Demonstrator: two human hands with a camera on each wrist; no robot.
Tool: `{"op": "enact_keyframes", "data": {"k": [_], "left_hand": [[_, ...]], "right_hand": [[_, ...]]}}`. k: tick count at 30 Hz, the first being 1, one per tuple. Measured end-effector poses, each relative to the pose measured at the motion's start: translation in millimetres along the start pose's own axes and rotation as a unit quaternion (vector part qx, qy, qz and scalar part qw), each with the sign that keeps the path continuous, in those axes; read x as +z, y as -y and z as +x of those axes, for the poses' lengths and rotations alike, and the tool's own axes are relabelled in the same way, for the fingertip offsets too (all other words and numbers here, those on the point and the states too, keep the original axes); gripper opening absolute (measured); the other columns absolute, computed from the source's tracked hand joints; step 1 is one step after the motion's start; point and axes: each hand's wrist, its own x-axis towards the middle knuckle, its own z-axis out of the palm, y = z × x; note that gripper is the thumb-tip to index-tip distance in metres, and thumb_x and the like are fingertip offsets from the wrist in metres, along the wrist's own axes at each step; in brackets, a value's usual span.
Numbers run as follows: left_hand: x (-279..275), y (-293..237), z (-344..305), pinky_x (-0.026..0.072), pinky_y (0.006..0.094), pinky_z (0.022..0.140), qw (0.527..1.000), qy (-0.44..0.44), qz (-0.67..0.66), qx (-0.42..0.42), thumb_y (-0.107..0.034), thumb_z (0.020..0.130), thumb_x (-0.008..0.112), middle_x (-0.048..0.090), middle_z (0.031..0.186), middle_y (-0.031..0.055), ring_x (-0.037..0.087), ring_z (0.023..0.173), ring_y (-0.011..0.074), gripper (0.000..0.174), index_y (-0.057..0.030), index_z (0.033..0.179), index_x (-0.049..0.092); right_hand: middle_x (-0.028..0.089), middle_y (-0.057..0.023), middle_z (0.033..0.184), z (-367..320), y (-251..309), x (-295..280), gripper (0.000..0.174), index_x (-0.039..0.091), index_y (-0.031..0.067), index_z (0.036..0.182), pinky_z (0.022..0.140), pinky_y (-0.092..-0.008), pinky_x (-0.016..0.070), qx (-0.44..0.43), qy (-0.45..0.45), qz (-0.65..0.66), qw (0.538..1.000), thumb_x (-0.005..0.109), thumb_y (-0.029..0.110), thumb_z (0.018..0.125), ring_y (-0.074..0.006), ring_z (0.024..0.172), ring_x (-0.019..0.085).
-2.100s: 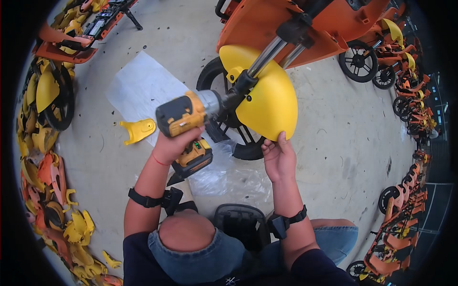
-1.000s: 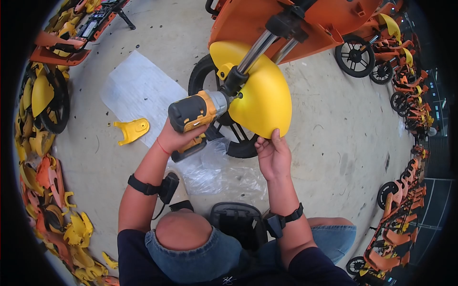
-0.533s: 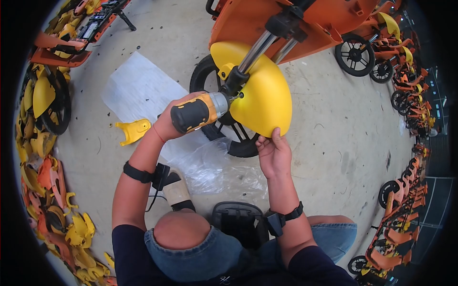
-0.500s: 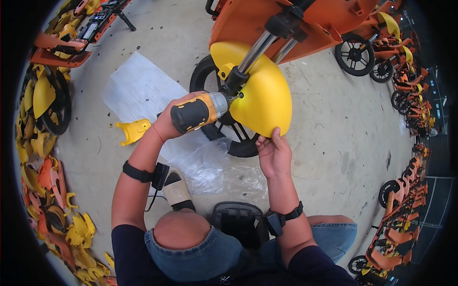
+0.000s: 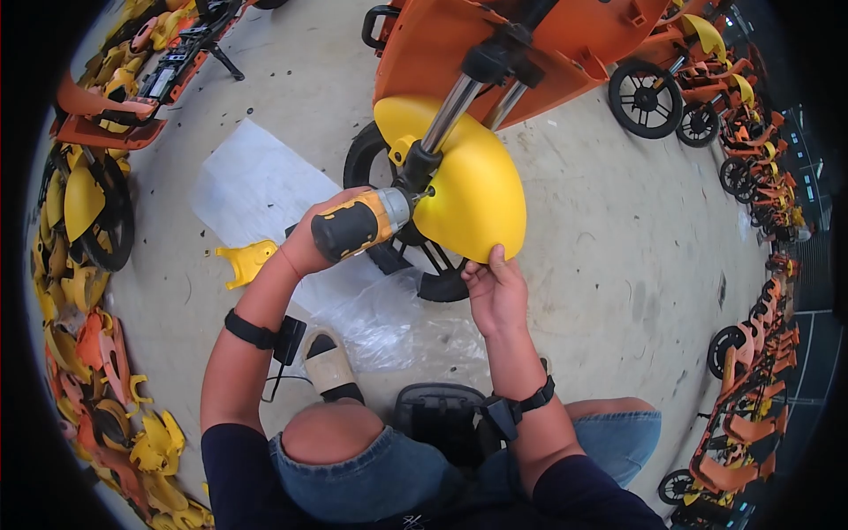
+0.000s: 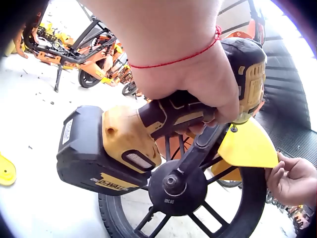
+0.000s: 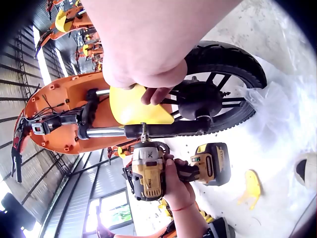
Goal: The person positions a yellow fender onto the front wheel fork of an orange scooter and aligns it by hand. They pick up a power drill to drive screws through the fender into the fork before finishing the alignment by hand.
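Note:
My left hand grips a yellow-and-black cordless impact driver, fingers wrapped round its handle in the left wrist view. The driver's bit points at the yellow front fender, right at a dark bolt beside the fork leg. My right hand pinches the fender's lower edge, thumb on the outer face and fingers curled beneath. Below the fender is the black spoked front wheel. In the head view the driver's battery is mostly hidden; the left wrist view shows the battery.
An orange body panel rises above the fork. A yellow bracket and clear plastic sheeting lie on the floor. Piled yellow and orange parts line the left; orange scooters stand along the right.
The driver has swung toward the fork, its bit coming to the fender's bolt, and my left wrist has turned. The head view has shifted slightly. My right hand keeps its pinch on the fender.

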Motion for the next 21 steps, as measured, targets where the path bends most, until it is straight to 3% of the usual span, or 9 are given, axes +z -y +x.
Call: {"op": "enact_keyframes", "data": {"k": [1, 4, 10, 13, 16, 17, 21], "left_hand": [[1, -2, -1, 0.0477, 0.0290, 0.099, 1.000, -0.001, 0.002, -0.010, -0.005, 0.078, 0.077, 0.063, 0.125, 0.0088, 0.063, 0.111, 0.0204, 0.066, -0.0059, 0.137, 0.047], [9, 11, -3, 0.0479, 0.0331, 0.099, 0.997, -0.025, 0.044, 0.064, -0.007, 0.073, 0.079, 0.062, 0.124, 0.0087, 0.063, 0.110, 0.0237, 0.066, -0.0051, 0.133, 0.052], [26, -1, -11, 0.0497, 0.0343, 0.094, 0.992, -0.115, -0.047, 0.038, -0.010, 0.077, 0.077, 0.066, 0.114, 0.0081, 0.064, 0.104, 0.0235, 0.048, -0.0061, 0.122, 0.060], [23, 4, -12, 0.0519, 0.0333, 0.089, 0.996, -0.069, 0.023, 0.044, -0.009, 0.079, 0.076, 0.069, 0.105, 0.0061, 0.066, 0.096, 0.0195, 0.038, -0.0061, 0.115, 0.064], [37, 4, -16, 0.0531, 0.0314, 0.087, 0.974, -0.071, -0.185, -0.113, -0.012, 0.080, 0.075, 0.069, 0.105, 0.0060, 0.067, 0.098, 0.0171, 0.034, -0.0054, 0.112, 0.065], [40, -1, -17, 0.0544, 0.0299, 0.082, 0.973, -0.088, -0.192, -0.097, -0.012, 0.082, 0.075, 0.070, 0.102, 0.0038, 0.066, 0.092, 0.0129, 0.030, -0.0050, 0.110, 0.065], [47, 9, -21, 0.0541, 0.0299, 0.082, 0.983, -0.093, -0.145, -0.070, -0.011, 0.082, 0.076, 0.070, 0.101, 0.0039, 0.066, 0.092, 0.0126, 0.029, -0.0047, 0.108, 0.066]], "right_hand": [[0.065, -0.0058, 0.094, 0, 0, 0, 0.029, 0.056, 0.0049, 0.116, 0.072, -0.0314, 0.0513, -0.001, -0.002, -0.001, 1.000, 0.052, 0.031, 0.102, -0.0154, 0.077, 0.061], [0.064, -0.0058, 0.094, 0, -1, 1, 0.029, 0.056, 0.0050, 0.115, 0.072, -0.0311, 0.0514, -0.002, -0.011, 0.001, 1.000, 0.052, 0.031, 0.102, -0.0154, 0.077, 0.061], [0.064, -0.0045, 0.092, -1, -2, 5, 0.028, 0.056, 0.0058, 0.114, 0.072, -0.0309, 0.0516, -0.008, -0.035, -0.003, 0.999, 0.054, 0.031, 0.102, -0.0147, 0.076, 0.061], [0.064, -0.0037, 0.091, -2, -1, 7, 0.028, 0.056, 0.0061, 0.113, 0.072, -0.0309, 0.0517, 0.000, -0.055, -0.002, 0.999, 0.056, 0.031, 0.101, -0.0143, 0.076, 0.061], [0.064, -0.0034, 0.091, 0, 2, 9, 0.028, 0.056, 0.0063, 0.113, 0.072, -0.0308, 0.0517, 0.004, -0.064, -0.006, 0.998, 0.057, 0.032, 0.100, -0.0140, 0.076, 0.061], [0.064, -0.0034, 0.091, -2, 1, 8, 0.029, 0.056, 0.0063, 0.113, 0.072, -0.0308, 0.0517, 0.004, -0.068, -0.005, 0.998, 0.057, 0.032, 0.100, -0.0140, 0.077, 0.061], [0.064, -0.0033, 0.092, -3, -1, 9, 0.029, 0.055, 0.0063, 0.114, 0.072, -0.0306, 0.0515, -0.007, -0.063, -0.005, 0.998, 0.057, 0.032, 0.100, -0.0139, 0.078, 0.060]]}}
